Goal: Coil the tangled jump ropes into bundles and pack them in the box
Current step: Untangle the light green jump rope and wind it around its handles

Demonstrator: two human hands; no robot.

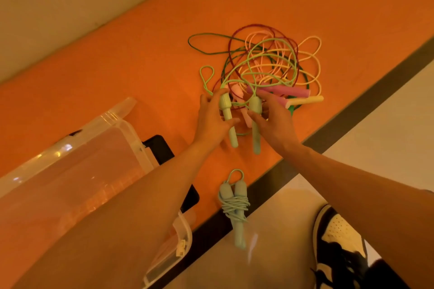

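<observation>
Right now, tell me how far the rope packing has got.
Done: one coiled bundle lies by the table edge, outside the clear box. In hand: the left hand grips one green handle, the right hand grips the second green handle; their cord runs into the tangle. Left: that rope, the pink, yellow, red and dark green ropes, then boxing everything; no rope shows in the box.

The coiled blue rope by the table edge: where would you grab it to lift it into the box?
Around the coiled blue rope at its wound middle, where the cord binds both handles together. Come from above, pinching across the pair crosswise; it lies flat on the table, and its lower handle ends overhang the edge.
</observation>
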